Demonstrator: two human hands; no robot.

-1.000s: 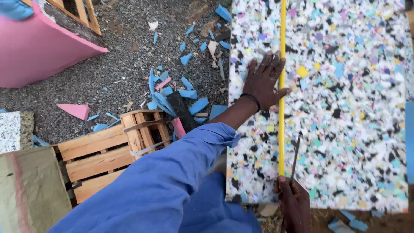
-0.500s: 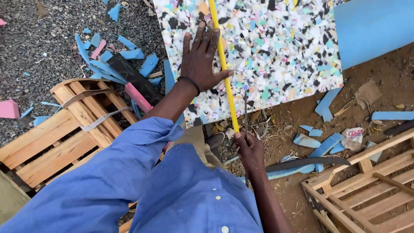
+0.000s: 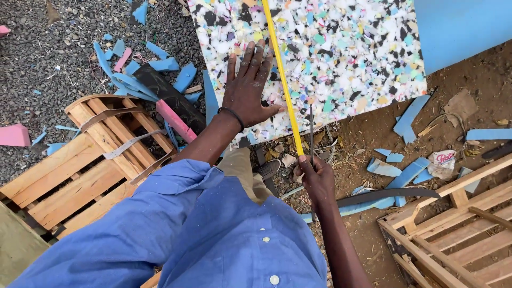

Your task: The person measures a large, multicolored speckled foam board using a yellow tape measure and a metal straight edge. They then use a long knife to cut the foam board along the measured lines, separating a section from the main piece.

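A worker's left hand point(image 3: 246, 88) lies flat, fingers spread, on a speckled multicolour foam slab point(image 3: 341, 53) on the ground, pinning a yellow straightedge point(image 3: 281, 80); the right hand point(image 3: 316, 178), now drawn back past the slab's near edge, grips a thin blade point(image 3: 311, 128), suggesting the stroke has run through; a crumpled white wrapper with red print point(image 3: 441, 160) lies right, among blue foam offcuts point(image 3: 160, 66).

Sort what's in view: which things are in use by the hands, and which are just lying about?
In use:
left hand, flat on the foam sheet
yellow straightedge lying on the sheet
right hand, holding a thin blade beside the straightedge

Lying about:
blue offcuts
pink wedge
wooden crates
blue slab
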